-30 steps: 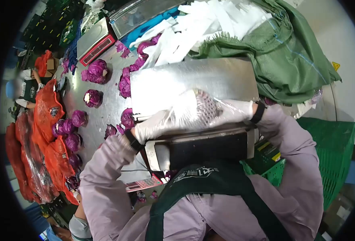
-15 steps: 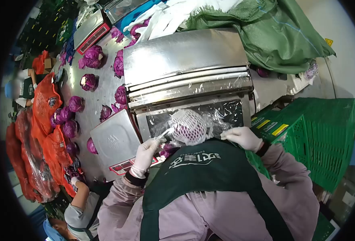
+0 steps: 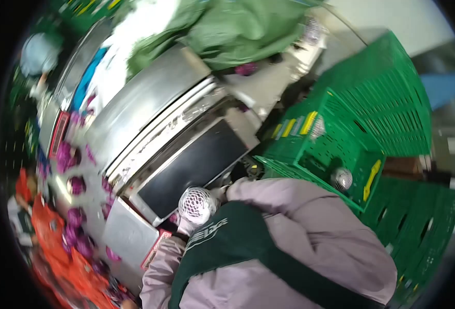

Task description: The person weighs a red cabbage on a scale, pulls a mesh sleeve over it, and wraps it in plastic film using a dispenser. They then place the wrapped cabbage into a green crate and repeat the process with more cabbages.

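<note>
A purple cabbage in white foam netting (image 3: 197,205) is held close to the front of the dark apron. My left hand (image 3: 187,225), gloved in white, is pressed against its lower left side. On its right side is my right hand (image 3: 220,193), partly hidden by the sleeve and blurred. Just beyond them lies the black plate (image 3: 191,167) of the wrapping machine, whose metal cover (image 3: 150,98) rises behind it. A flat scale (image 3: 127,232) stands left of my left hand.
An open green crate (image 3: 335,149) at the right holds a netted cabbage (image 3: 342,178). Loose purple cabbages (image 3: 76,185) and orange net sacks (image 3: 49,226) are at the left. A green sack (image 3: 227,31) lies behind the machine. A co-worker (image 3: 39,56) is at the upper left.
The view has turned toward the right crates. Both hands have come together around the netted cabbage, which is off the plate and near the apron. The loose film is no longer spread over the plate.
</note>
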`<state>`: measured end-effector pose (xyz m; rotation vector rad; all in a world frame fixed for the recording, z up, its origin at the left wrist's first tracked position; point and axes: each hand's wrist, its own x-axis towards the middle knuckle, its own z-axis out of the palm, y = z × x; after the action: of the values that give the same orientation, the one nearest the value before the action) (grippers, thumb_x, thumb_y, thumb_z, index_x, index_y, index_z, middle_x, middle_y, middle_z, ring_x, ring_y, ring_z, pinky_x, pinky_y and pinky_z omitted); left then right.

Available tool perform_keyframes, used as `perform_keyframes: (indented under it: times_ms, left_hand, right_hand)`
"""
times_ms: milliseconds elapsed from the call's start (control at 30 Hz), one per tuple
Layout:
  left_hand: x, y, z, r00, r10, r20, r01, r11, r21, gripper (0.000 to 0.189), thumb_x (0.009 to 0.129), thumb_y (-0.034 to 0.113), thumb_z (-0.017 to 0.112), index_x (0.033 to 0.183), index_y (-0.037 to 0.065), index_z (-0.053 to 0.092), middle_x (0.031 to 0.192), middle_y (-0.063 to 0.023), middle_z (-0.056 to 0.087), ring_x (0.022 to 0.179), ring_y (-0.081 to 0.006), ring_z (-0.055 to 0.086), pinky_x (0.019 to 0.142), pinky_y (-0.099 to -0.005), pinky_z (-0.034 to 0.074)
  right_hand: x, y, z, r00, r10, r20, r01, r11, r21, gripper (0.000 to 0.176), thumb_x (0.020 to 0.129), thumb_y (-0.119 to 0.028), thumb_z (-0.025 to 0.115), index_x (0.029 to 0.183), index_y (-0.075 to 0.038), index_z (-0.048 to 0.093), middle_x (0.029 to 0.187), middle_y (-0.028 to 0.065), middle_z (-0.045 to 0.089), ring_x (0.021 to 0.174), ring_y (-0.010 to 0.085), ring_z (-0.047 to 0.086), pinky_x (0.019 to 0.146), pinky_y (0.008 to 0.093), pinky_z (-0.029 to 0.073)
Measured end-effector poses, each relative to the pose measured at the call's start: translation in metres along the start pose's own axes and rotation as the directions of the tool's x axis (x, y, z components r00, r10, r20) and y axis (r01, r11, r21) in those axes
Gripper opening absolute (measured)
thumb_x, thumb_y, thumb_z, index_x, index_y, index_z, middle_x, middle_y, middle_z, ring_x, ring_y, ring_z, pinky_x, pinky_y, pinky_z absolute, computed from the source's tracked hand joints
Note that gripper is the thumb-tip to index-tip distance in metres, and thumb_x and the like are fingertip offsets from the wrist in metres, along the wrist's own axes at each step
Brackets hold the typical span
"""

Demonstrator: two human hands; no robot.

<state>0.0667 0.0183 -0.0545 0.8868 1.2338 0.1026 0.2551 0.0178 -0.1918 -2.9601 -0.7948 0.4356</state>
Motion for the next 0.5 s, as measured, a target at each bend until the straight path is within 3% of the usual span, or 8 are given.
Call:
perform_keyframes:
  times_ms: [33,67,167,267,333,400,467,500]
  left_hand:
    - [-0.004,0.024,0.009,0.995,0.093,-0.033,-0.088,0.989,0.115,0.032,0.097,0.032,0.047,0.113,0.006,0.057,0.081,-0.0074,0.052,0.073,-0.0198,0.049,0.067,-0.0342,0.041]
    - [-0.01,0.044,0.012,0.979,0.2,-0.048,-0.185,0.958,0.217,0.035,0.097,0.033,0.048,0.116,0.005,0.056,0.085,-0.0087,0.053,0.078,-0.0209,0.05,0.072,-0.035,0.041]
    - [-0.038,0.136,0.021,0.855,0.517,-0.024,-0.44,0.75,0.494,0.044,0.096,0.037,0.049,0.123,0.003,0.053,0.098,-0.0125,0.057,0.094,-0.0241,0.054,0.085,-0.0374,0.043]
    - [-0.067,0.231,0.045,0.604,0.783,0.148,-0.667,0.396,0.631,0.053,0.095,0.041,0.051,0.13,0.001,0.051,0.11,-0.0163,0.061,0.109,-0.0274,0.058,0.098,-0.0398,0.044]
    - [-0.109,0.283,0.069,0.881,0.219,0.42,-0.242,0.97,0.001,0.063,0.093,0.05,0.05,0.127,-0.003,0.052,0.127,-0.0183,0.056,0.118,-0.0296,0.054,0.104,-0.0406,0.039]
    - [-0.102,0.278,0.071,0.8,0.206,0.563,-0.182,0.978,-0.1,0.07,0.096,0.055,0.038,0.129,-0.006,0.048,0.129,-0.0185,0.054,0.119,-0.0293,0.053,0.107,-0.0417,0.038]
    - [-0.123,0.297,0.106,0.883,0.153,0.444,-0.017,0.955,-0.295,0.072,0.096,0.056,0.036,0.129,-0.006,0.049,0.128,-0.0185,0.055,0.118,-0.0298,0.054,0.105,-0.0419,0.04]
    - [-0.112,0.295,0.101,0.914,-0.026,0.406,0.183,0.918,-0.353,0.075,0.095,0.061,0.035,0.129,-0.005,0.05,0.128,-0.0182,0.054,0.119,-0.0301,0.053,0.104,-0.0429,0.04]
  right_hand:
    - [0.004,-0.005,-0.025,0.792,-0.329,0.515,0.369,0.929,0.027,0.026,0.091,-0.019,0.054,0.102,0.001,0.067,0.088,0.0165,0.065,0.078,0.0256,0.063,0.078,0.0354,0.049]
    - [0.005,-0.014,-0.053,0.25,-0.499,0.83,0.617,0.743,0.26,0.029,0.091,-0.02,0.053,0.105,0.001,0.067,0.093,0.0189,0.067,0.084,0.0272,0.066,0.083,0.0355,0.05]
    - [-0.015,-0.036,-0.113,-0.032,-0.642,0.766,0.602,0.6,0.527,0.03,0.093,-0.023,0.053,0.107,0.0,0.066,0.098,0.0173,0.067,0.087,0.0254,0.065,0.084,0.0341,0.05]
    - [-0.017,-0.054,-0.144,-0.013,-0.798,0.603,0.532,0.505,0.679,0.032,0.094,-0.026,0.052,0.11,-0.001,0.065,0.102,0.0157,0.066,0.09,0.0236,0.065,0.085,0.0327,0.05]
    - [-0.005,-0.06,-0.182,0.0,-0.868,0.497,0.496,0.431,0.754,0.033,0.095,-0.028,0.052,0.111,-0.002,0.064,0.105,0.0146,0.066,0.092,0.0224,0.064,0.086,0.0318,0.05]
    - [0.017,-0.045,-0.229,0.081,-0.906,0.416,0.459,0.405,0.791,0.034,0.096,-0.03,0.052,0.112,-0.002,0.064,0.107,0.0135,0.066,0.094,0.0211,0.064,0.087,0.0309,0.049]
    - [0.043,-0.012,-0.286,0.228,-0.909,0.348,0.315,0.407,0.857,0.035,0.097,-0.032,0.051,0.114,-0.003,0.063,0.11,0.0124,0.066,0.097,0.0199,0.064,0.088,0.03,0.049]
    - [0.057,0.009,-0.23,0.421,-0.89,-0.176,0.325,-0.033,0.945,0.049,0.094,-0.042,0.054,0.127,-0.005,0.057,0.126,0.0112,0.059,0.112,0.02,0.058,0.095,0.0319,0.046]
